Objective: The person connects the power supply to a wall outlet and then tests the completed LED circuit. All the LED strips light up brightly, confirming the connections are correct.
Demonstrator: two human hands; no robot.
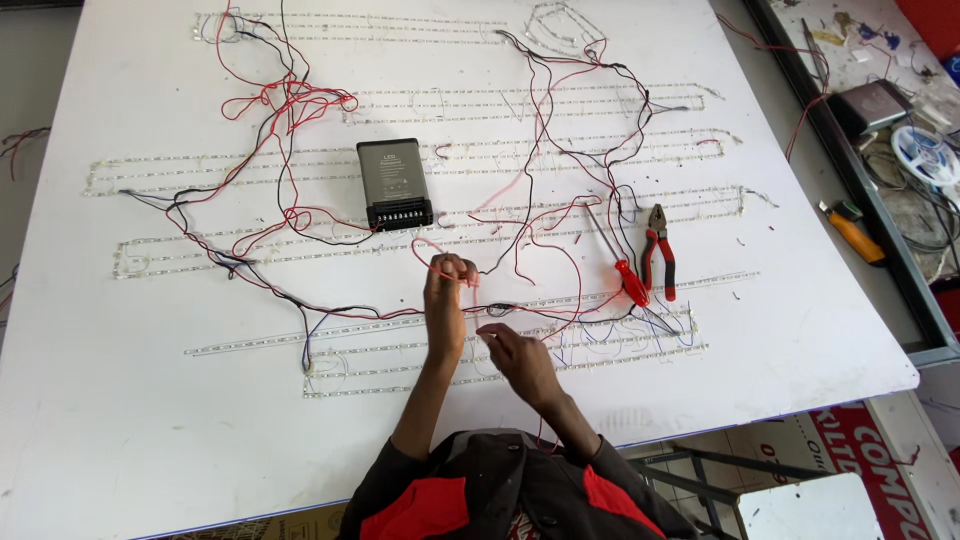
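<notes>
White sheet covers the whole tabletop point(150, 440), and rows of LED strip point(250, 258) are laid across it in long horizontal lines. I have my left hand point(447, 300) raised over the near middle of the sheet, fingers pinched together on a thin red wire point(432, 252) that loops up just beyond the fingertips. My right hand point(518, 358) sits a little nearer and to the right, fingers curled and closed on a wire end just above the near rows of strip; I cannot tell exactly which wire it grips, since red and black strands cross there. The two hands are near each other but not touching.

Farther away and slightly left lies a dark grey power supply box point(394, 183) with a terminal row on its near edge. Red and black wires point(290, 105) tangle around it and run off to the far left and far middle. To the right of my hands rest a red-handled screwdriver point(627, 278) and, just beside it, red-handled pliers point(659, 255). Beyond the right edge of the sheet I see an orange-handled utility knife point(852, 232) and a reel of strip point(925, 152) on a cluttered side bench.
</notes>
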